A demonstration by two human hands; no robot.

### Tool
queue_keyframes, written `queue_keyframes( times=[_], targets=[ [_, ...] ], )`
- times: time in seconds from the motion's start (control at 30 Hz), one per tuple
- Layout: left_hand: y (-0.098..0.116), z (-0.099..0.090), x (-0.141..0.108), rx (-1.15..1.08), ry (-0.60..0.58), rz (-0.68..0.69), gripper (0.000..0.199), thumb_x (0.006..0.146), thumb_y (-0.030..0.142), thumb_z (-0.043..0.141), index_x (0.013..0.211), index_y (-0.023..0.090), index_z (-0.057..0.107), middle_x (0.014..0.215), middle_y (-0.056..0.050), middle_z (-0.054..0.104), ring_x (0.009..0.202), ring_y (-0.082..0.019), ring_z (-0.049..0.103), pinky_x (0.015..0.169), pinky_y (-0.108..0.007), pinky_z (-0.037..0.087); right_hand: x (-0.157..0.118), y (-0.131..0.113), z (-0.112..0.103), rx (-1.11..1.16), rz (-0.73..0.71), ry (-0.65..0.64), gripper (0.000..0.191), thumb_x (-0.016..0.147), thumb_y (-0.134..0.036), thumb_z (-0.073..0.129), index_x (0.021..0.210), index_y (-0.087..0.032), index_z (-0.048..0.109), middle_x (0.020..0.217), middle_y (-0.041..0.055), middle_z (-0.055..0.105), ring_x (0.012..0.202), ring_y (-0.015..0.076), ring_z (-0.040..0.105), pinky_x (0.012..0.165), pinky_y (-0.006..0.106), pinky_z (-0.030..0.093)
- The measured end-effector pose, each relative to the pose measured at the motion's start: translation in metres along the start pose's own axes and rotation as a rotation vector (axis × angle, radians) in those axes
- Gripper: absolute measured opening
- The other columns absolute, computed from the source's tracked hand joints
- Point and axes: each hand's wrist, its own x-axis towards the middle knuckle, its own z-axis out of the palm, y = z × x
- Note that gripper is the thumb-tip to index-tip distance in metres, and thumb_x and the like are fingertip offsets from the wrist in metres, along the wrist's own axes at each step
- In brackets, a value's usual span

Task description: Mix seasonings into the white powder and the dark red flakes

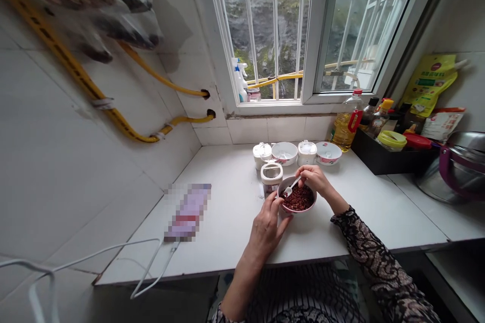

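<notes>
A white bowl (315, 205) with a pinkish outside holds dark red, crumbly bits (301, 199) that look like dried chili. My left hand (266, 225) steadies this bowl, fingers at its near left side and thumb below. Between the fingertips of my right hand (313, 177) is a small white spoon (289, 191), its scoop low over the red bits with a few on it. Touching or just behind the bowl stands a seasoning jar (272, 174) with a cream rim, its lid apparently raised. Farther back are two more lidded jars (262, 154) and two white bowls (329, 153) with floral sides.
On the white counter (227, 232), a blurred purple object (188, 212) lies left with a white cable (151, 262) attached. An oil bottle (344, 126), a black box (373, 154) of condiments and a steel pot (462, 166) stand right. Yellow hose (147, 137) runs along the wall.
</notes>
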Motion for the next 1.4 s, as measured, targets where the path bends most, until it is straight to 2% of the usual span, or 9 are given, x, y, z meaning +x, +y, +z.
queue_keyframes(
  times=[0.3,0.43,0.6,0.7,0.77,0.9,1.07,1.23,1.4],
  targets=[
    [0.002,-0.002,0.001,0.006,0.003,0.008,0.047,0.084,0.016,0.064,0.125,0.022,0.041,0.136,-0.015,0.051,0.122,-0.028,0.058,0.089,-0.039,0.058,0.001,-0.001,-0.007,0.037,-0.013,0.052,0.015,0.062,-0.023,0.049,0.066,-0.017,0.062,0.044,-0.0009,0.059,0.046,0.0147,0.055,0.056,0.027,0.047],
    [0.003,-0.002,0.002,0.012,0.01,0.016,0.046,0.083,0.016,0.064,0.123,0.022,0.042,0.135,-0.015,0.052,0.121,-0.028,0.059,0.088,-0.038,0.059,0.004,-0.004,-0.005,0.036,-0.064,0.106,0.014,0.068,-0.025,0.049,0.071,-0.018,0.061,0.05,-0.0004,0.061,0.052,0.0162,0.058,0.065,0.031,0.049],
    [0.002,-0.001,0.002,0.02,0.033,0.018,0.046,0.083,0.016,0.064,0.124,0.023,0.043,0.134,-0.014,0.053,0.12,-0.027,0.06,0.086,-0.037,0.059,0.0,-0.009,0.015,-0.233,-0.404,0.227,0.018,0.089,-0.027,0.043,0.091,-0.019,0.059,0.072,0.0041,0.07,0.073,0.0199,0.065,0.079,0.035,0.049],
    [0.001,-0.001,0.001,0.016,0.031,0.02,0.046,0.084,0.017,0.063,0.124,0.024,0.043,0.135,-0.014,0.053,0.121,-0.027,0.059,0.087,-0.038,0.059,-0.003,-0.008,0.027,-0.553,-0.639,0.161,0.016,0.093,-0.02,0.044,0.095,-0.021,0.059,0.081,0.0064,0.073,0.084,0.0224,0.065,0.092,0.04,0.044],
    [0.0,-0.001,0.001,0.016,0.035,0.027,0.045,0.084,0.017,0.063,0.124,0.023,0.043,0.134,-0.014,0.054,0.121,-0.027,0.059,0.088,-0.038,0.059,-0.003,-0.006,0.029,-0.662,-0.72,0.108,0.016,0.093,-0.018,0.043,0.096,-0.021,0.058,0.083,0.0072,0.073,0.086,0.0234,0.065,0.096,0.042,0.041],
    [0.0,-0.001,0.001,0.019,0.034,0.021,0.044,0.085,0.017,0.062,0.124,0.023,0.043,0.134,-0.014,0.054,0.122,-0.027,0.059,0.089,-0.038,0.058,-0.005,-0.008,0.014,-0.576,-0.661,0.154,0.012,0.096,-0.023,0.045,0.097,-0.021,0.057,0.084,0.0066,0.075,0.086,0.023,0.067,0.094,0.041,0.043],
    [0.0,0.0,0.0,0.003,0.017,0.004,0.042,0.086,0.018,0.061,0.124,0.024,0.043,0.135,-0.013,0.053,0.122,-0.027,0.059,0.089,-0.039,0.058,-0.01,-0.016,-0.016,-0.459,-0.531,0.135,0.011,0.092,-0.027,0.05,0.092,-0.021,0.059,0.077,0.0039,0.072,0.076,0.0199,0.067,0.077,0.033,0.049],
    [-0.001,-0.001,-0.001,0.01,0.017,0.011,0.041,0.087,0.019,0.06,0.125,0.023,0.043,0.136,-0.014,0.052,0.123,-0.028,0.058,0.089,-0.039,0.058,-0.015,-0.018,-0.027,-0.779,-0.638,0.13,0.015,0.09,-0.017,0.048,0.085,-0.02,0.062,0.074,0.0048,0.068,0.073,0.0203,0.061,0.081,0.036,0.044],
    [0.0,-0.003,-0.001,0.019,0.009,0.011,0.039,0.089,0.02,0.058,0.125,0.023,0.043,0.135,-0.014,0.053,0.123,-0.027,0.058,0.088,-0.039,0.058,-0.018,-0.012,-0.016,-0.954,-0.636,0.03,0.018,0.087,-0.009,0.049,0.083,-0.019,0.063,0.074,0.0059,0.067,0.073,0.0204,0.058,0.082,0.036,0.041]
  ],
)
